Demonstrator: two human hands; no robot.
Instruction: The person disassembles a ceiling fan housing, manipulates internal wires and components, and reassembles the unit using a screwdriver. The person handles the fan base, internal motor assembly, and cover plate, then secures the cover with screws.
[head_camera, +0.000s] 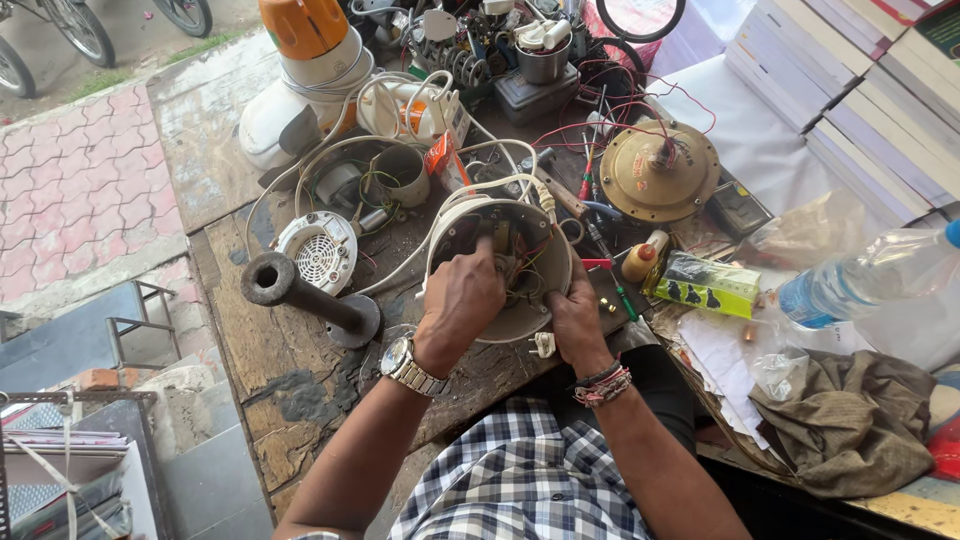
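A round white machine base (505, 265) lies upside down and open on the worn wooden bench (290, 360), with thin coloured wires inside. The left hand (462, 300) reaches into it, fingers curled around something I cannot make out. The right hand (575, 318) holds its rim. Just beyond the hands sits a brass-coloured motor disc (657, 170). A black metal pipe stand (305, 295) lies left of the left hand.

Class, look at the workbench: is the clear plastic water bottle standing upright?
No, the water bottle lies tilted on its side at the right of the bench, near the stacked books.
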